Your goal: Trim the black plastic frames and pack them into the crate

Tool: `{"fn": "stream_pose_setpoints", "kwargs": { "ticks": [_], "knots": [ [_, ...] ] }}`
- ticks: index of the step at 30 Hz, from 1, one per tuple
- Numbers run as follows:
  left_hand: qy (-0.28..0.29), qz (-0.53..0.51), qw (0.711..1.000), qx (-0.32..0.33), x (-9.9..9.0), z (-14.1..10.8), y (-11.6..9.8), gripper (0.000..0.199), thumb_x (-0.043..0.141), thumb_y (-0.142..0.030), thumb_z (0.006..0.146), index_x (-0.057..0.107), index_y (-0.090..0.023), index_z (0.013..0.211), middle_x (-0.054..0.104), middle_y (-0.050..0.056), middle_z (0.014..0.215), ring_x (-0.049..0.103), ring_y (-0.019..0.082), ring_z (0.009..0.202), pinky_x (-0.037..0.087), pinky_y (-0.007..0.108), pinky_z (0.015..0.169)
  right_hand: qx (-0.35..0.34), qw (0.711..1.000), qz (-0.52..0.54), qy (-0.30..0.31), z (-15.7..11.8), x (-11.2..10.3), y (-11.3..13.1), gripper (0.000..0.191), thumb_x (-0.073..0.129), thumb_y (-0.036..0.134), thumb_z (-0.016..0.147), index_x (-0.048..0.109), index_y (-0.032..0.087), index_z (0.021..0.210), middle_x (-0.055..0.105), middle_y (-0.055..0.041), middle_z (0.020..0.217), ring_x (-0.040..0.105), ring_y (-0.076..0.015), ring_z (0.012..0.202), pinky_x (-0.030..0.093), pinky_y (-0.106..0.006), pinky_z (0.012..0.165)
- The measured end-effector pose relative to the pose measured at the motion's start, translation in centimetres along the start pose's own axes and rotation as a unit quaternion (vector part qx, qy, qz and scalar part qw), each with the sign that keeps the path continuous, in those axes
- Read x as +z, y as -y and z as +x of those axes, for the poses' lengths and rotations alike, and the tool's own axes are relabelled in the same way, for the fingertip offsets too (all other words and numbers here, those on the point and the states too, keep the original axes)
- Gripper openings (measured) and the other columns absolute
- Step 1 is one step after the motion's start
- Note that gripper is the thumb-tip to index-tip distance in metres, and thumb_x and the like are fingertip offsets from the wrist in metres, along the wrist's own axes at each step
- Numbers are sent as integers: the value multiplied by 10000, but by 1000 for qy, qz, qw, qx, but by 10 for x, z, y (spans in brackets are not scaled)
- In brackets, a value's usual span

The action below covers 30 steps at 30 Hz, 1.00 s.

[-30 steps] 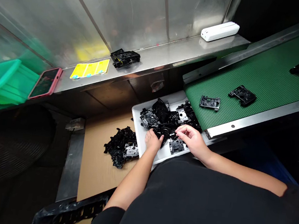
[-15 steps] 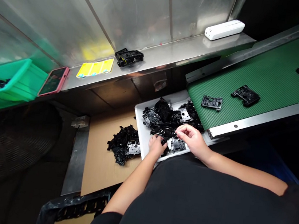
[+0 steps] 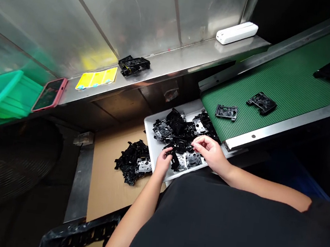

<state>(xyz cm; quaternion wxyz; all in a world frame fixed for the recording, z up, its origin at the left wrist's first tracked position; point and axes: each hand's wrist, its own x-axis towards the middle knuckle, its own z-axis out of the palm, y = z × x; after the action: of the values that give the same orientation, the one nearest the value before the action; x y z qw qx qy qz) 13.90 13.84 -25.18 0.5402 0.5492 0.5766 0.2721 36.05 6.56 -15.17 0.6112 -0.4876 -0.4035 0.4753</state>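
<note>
A white tray sits under the end of the conveyor, heaped with black plastic parts, some with white or silver faces. My left hand is at the tray's near edge, its fingers closed on a black plastic part lifted partly from the heap. My right hand hovers over the pile's near side, fingertips curled together against the parts. Nothing clearly shows between those fingers. A smaller heap of black parts lies on the cardboard left of the tray.
A green conveyor belt with steel rails carries several black parts at the right. A steel shelf holds a black part, yellow sheet, pink-cased phone and white box. A green bin stands at the left, a fan grille below it.
My left hand has moved up and into the tray, and a black part now rises with it. The whole view has shifted slightly left; my right hand stays over the pile.
</note>
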Motion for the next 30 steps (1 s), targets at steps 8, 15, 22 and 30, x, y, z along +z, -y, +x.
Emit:
{"fn": "stream_pose_setpoints", "kwargs": {
  "ticks": [8, 15, 22, 30],
  "knots": [
    [80, -251, 963, -53, -8, -57, -49, 487, 435, -601, 937, 666, -256, 1192, 655, 141, 1465, 656, 342, 1318, 588, 598, 1015, -12, 1000, 13, 25, -4, 11, 8, 241, 762, 439, 914, 664, 225, 860, 672, -38, 922, 620, -192, 823, 539, -357, 758],
    [194, -435, 861, -181, -16, -100, -97, 286, 625, -528, 933, 617, -254, 1015, 728, 106, 1330, 754, 364, 1137, 643, 569, 894, -87, 991, 19, 97, -16, 15, 28, 118, 697, 322, 995, 678, 235, 917, 666, -56, 986, 659, -213, 951, 564, -385, 871],
    [128, -457, 867, -148, -13, -114, -116, 501, 676, -584, 938, 581, -266, 1314, 757, 76, 1198, 796, 258, 833, 665, 426, 765, -137, 977, 6, 165, -22, 21, 37, 65, 700, 272, 997, 716, 210, 986, 680, -81, 1059, 698, -220, 996, 594, -397, 884],
    [91, -459, 874, -132, -2, -112, -116, 356, 673, -532, 946, 705, -210, 1093, 778, 81, 1131, 753, 282, 1082, 616, 413, 958, -184, 959, -53, 211, -24, 31, 38, 24, 739, 228, 965, 743, 206, 956, 741, -54, 926, 705, -209, 935, 576, -421, 960]
  ]
}}
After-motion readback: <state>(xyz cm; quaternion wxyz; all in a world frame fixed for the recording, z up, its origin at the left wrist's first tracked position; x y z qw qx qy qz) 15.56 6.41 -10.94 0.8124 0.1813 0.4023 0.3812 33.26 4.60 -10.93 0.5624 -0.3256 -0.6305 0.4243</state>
